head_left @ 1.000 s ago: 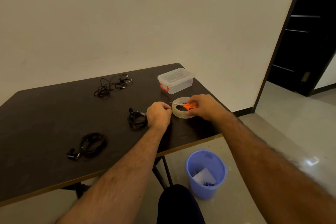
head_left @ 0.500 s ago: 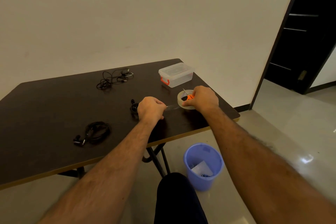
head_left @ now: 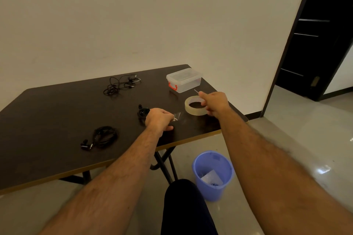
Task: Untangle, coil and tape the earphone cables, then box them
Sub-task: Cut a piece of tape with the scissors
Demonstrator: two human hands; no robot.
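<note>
My left hand (head_left: 159,119) pinches a short clear strip of tape (head_left: 176,116) just above the dark table (head_left: 57,112). Right behind that hand lies a small coiled black earphone (head_left: 142,113), partly hidden by it. My right hand (head_left: 214,104) is closed on scissors whose metal tip (head_left: 196,91) pokes out above the tape roll (head_left: 194,108); the handles are hidden. A second coiled earphone (head_left: 104,137) lies at the front left. A tangled earphone (head_left: 120,85) lies at the back. The clear lidded box (head_left: 184,80) with a red latch stands at the back right.
The table's front edge (head_left: 191,138) runs just below my hands. A blue bin (head_left: 213,174) with paper scraps stands on the floor under the right corner. My dark-clothed knee (head_left: 186,208) is at the bottom. A dark doorway (head_left: 321,34) opens at the right.
The tape strip is now separate from the roll and stays in my left hand. My right hand has lifted the scissors off the roll, tip pointing toward the box.
</note>
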